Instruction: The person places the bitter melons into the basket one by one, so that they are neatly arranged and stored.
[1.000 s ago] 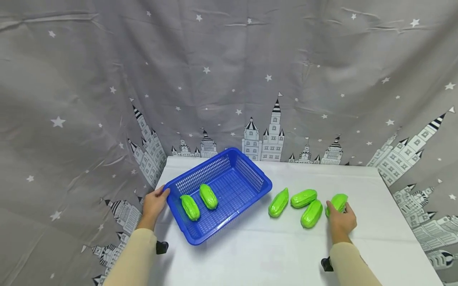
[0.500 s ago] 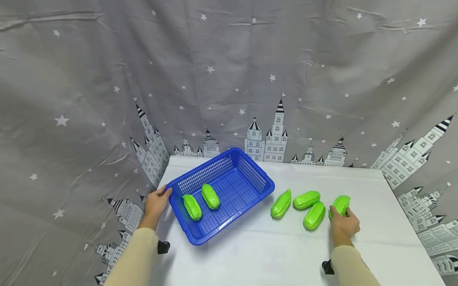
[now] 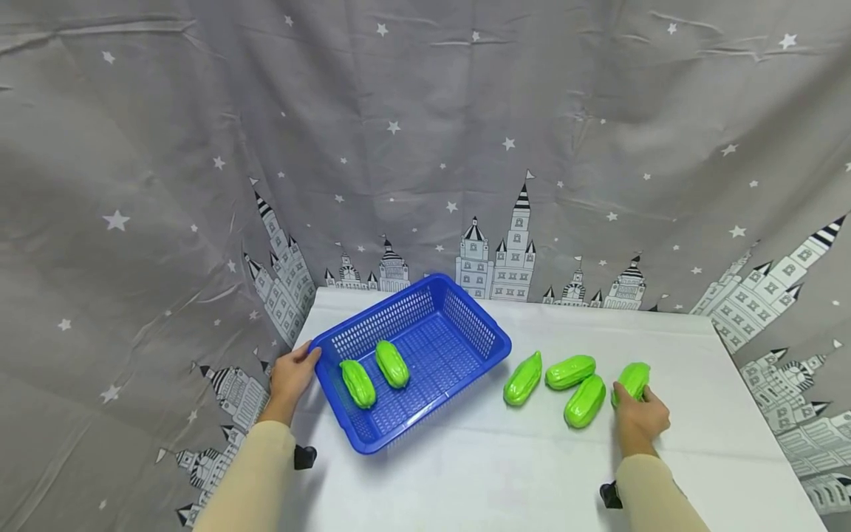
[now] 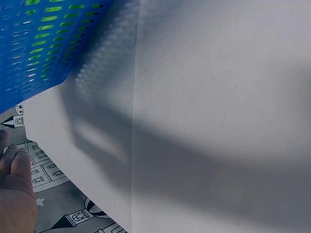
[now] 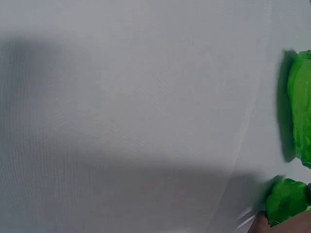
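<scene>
My left hand (image 3: 290, 380) grips the left corner of a blue basket (image 3: 435, 403), thumb over the rim; the left wrist view shows the basket's perforated side (image 4: 34, 53) and part of the hand (image 4: 17, 194). Two green vegetable-like pieces (image 3: 358, 384) (image 3: 392, 364) lie in the basket's left part. My right hand (image 3: 640, 420) holds another green piece (image 3: 634, 377) at the right, thumb and fingers around it. In the right wrist view that piece (image 5: 286, 199) shows at the lower right corner beside the fingertips.
Between the basket and my right hand, three more green pieces (image 3: 522, 378) (image 3: 569, 372) (image 3: 585, 401) lie on the white table (image 3: 492, 473). A grey curtain (image 3: 412, 89) with stars and castles stands behind the table and along its sides.
The whole view has shifted slightly, moving everything a little to the right in the picture. Both hands keep their holds, and the basket and green pieces stay arranged as before.
</scene>
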### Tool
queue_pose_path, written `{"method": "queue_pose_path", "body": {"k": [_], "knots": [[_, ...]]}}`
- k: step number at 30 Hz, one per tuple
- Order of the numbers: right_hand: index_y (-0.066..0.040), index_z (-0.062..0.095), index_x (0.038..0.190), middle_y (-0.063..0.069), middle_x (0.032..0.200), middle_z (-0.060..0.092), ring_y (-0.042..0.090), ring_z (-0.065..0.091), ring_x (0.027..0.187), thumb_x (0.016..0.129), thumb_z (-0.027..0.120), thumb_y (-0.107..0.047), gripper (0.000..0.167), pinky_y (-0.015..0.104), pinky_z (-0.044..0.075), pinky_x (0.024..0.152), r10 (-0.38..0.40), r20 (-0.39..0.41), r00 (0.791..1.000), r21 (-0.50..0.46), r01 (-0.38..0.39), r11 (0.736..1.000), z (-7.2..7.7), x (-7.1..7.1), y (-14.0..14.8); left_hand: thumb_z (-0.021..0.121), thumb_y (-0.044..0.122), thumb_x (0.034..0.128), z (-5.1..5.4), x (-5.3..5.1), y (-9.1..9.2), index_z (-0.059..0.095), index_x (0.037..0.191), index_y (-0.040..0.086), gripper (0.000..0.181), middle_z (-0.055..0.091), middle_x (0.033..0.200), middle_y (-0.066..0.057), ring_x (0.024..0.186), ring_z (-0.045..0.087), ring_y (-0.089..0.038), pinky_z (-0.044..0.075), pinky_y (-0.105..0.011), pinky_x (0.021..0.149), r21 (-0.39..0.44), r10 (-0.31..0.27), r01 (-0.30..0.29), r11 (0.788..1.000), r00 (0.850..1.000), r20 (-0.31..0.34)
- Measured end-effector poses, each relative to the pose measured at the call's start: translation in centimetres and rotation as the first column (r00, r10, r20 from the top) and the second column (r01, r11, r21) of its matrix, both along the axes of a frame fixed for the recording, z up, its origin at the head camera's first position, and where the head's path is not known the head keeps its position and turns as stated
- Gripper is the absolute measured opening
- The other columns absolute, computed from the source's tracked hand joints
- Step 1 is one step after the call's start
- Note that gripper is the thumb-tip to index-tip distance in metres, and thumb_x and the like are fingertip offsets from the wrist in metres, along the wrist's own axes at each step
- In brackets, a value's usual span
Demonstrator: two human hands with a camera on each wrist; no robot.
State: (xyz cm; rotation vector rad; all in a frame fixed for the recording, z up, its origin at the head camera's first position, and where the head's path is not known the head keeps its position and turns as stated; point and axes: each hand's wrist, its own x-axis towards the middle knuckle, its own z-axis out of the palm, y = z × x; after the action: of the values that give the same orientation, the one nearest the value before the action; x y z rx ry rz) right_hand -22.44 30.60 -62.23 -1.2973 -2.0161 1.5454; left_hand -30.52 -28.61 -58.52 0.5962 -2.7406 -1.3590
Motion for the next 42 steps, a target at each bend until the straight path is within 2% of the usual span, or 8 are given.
{"method": "queue_pose_path", "body": {"k": [6, 15, 22, 31, 38, 42], "knots": [[0.0, 0.037, 0.15, 0.026, 0.155, 0.034, 0.038, 0.023, 0.148, 0.092, 0.073, -0.019, 0.071, 0.04, 0.017, 0.122, 0.008, 0.007, 1.0, -0.003, -0.007, 1.0, 0.3, -0.2, 0.0, 0.056, 0.038, 0.1036, 0.3, 0.1, 0.0, 0.048, 0.149, 0.005, 0.056, 0.05, 0.146, -0.02, 0.14, 0.04, -0.041, 0.025, -0.053, 0.118, 0.017, -0.009, 0.009, 1.0, 1.0, 0.008], [0.002, 0.038, 0.15, 0.028, 0.154, 0.036, 0.039, 0.024, 0.148, 0.092, 0.072, -0.02, 0.071, 0.041, 0.018, 0.122, 0.035, 0.002, 0.999, 0.021, -0.035, 0.999, 1.3, -0.2, 0.2, 0.055, 0.037, 0.1036, 0.0, 0.1, 0.0, 0.048, 0.148, 0.005, 0.056, 0.051, 0.146, -0.02, 0.14, 0.039, -0.042, 0.025, -0.054, 0.119, 0.017, 0.001, -0.001, 1.0, 1.0, 0.004], [0.003, 0.038, 0.15, 0.026, 0.152, 0.04, 0.038, 0.029, 0.146, 0.094, 0.07, -0.022, 0.069, 0.042, 0.023, 0.121, 0.06, -0.003, 0.998, 0.075, -0.059, 0.995, 3.6, -1.4, 0.5, 0.055, 0.039, 0.1033, -0.1, 0.0, 0.1, 0.048, 0.149, 0.005, 0.057, 0.05, 0.147, -0.02, 0.14, 0.039, -0.042, 0.024, -0.055, 0.119, 0.034, 0.008, -0.009, 0.999, 1.0, 0.018], [-0.001, 0.045, 0.147, 0.022, 0.15, 0.045, 0.032, 0.041, 0.14, 0.092, 0.072, -0.021, 0.065, 0.037, 0.039, 0.112, 0.029, -0.084, 0.996, 0.122, -0.019, 0.992, 7.8, -4.1, 1.3, 0.055, 0.039, 0.1027, -0.3, -0.3, 0.1, 0.05, 0.147, 0.006, 0.055, 0.052, 0.145, -0.019, 0.14, 0.039, -0.041, 0.023, -0.054, 0.119, 0.019, 0.018, -0.018, 1.0, 1.0, -0.001], [-0.003, 0.046, 0.148, 0.02, 0.15, 0.045, 0.032, 0.043, 0.139, 0.092, 0.072, -0.021, 0.064, 0.038, 0.04, 0.111, 0.05, -0.051, 0.997, 0.108, -0.044, 0.993, 8.1, -4.2, 1.0, 0.058, 0.037, 0.1013, -0.5, -0.1, 0.1, 0.054, 0.145, 0.006, 0.053, 0.055, 0.142, -0.019, 0.14, 0.038, -0.043, 0.021, -0.058, 0.118, -0.007, 0.022, -0.022, 1.0, 0.999, -0.023], [-0.002, 0.045, 0.148, 0.022, 0.15, 0.044, 0.034, 0.043, 0.139, 0.093, 0.071, -0.021, 0.064, 0.04, 0.041, 0.111, 0.093, -0.038, 0.995, 0.139, -0.087, 0.986, 8.5, -4.5, 0.5, 0.058, 0.037, 0.1012, -0.5, -0.3, -0.1, 0.053, 0.145, 0.006, 0.054, 0.054, 0.142, -0.019, 0.14, 0.037, -0.044, 0.02, -0.059, 0.118, -0.008, 0.019, -0.019, 1.0, 1.0, -0.024]]}}
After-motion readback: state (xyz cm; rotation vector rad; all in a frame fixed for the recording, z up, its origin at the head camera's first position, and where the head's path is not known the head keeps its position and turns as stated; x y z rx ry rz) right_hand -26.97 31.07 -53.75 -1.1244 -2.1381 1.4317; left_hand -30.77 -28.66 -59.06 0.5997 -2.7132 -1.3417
